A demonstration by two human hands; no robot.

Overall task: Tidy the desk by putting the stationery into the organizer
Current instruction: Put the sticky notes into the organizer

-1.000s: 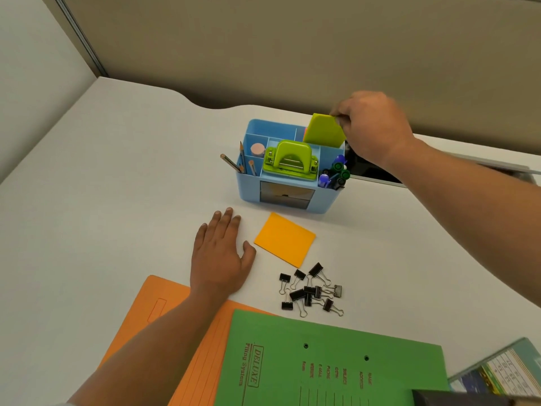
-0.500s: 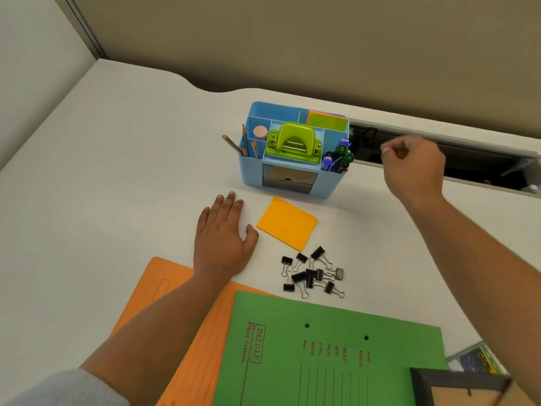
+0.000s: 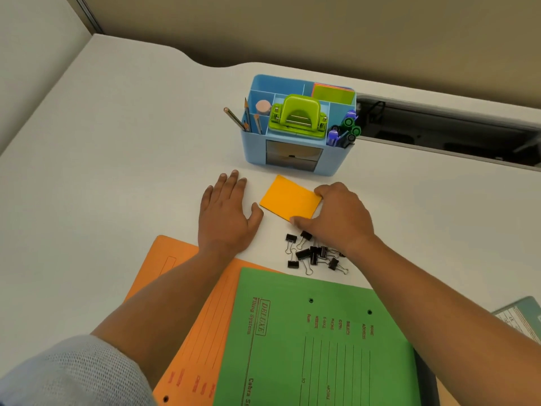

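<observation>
one orange note pad (image 3: 288,200) on the desk (image 3: 117,171) is pinched by the right hand (image 3: 339,218). left hand (image 3: 225,218) lies flat, fingers straight.

A white surface (image 3: 117,171) spreads out on all sides of the fingers. Nearer the person than the left fingers (image 3: 231,183), an orange folder (image 3: 175,276) lies flat. A green folder (image 3: 322,347) printed "DELUXE Filing System" lies on it and covers its right part, nearer than the right fingers (image 3: 325,190). Well to the right of those fingers and nearer, at the frame edge, part of a booklet (image 3: 524,315) shows. Beyond the right fingers and to their right, a dark cable slot (image 3: 439,127) opens along the back of the surface, with a black cable (image 3: 372,108) inside. Behind it stands a tan partition (image 3: 322,30).
</observation>
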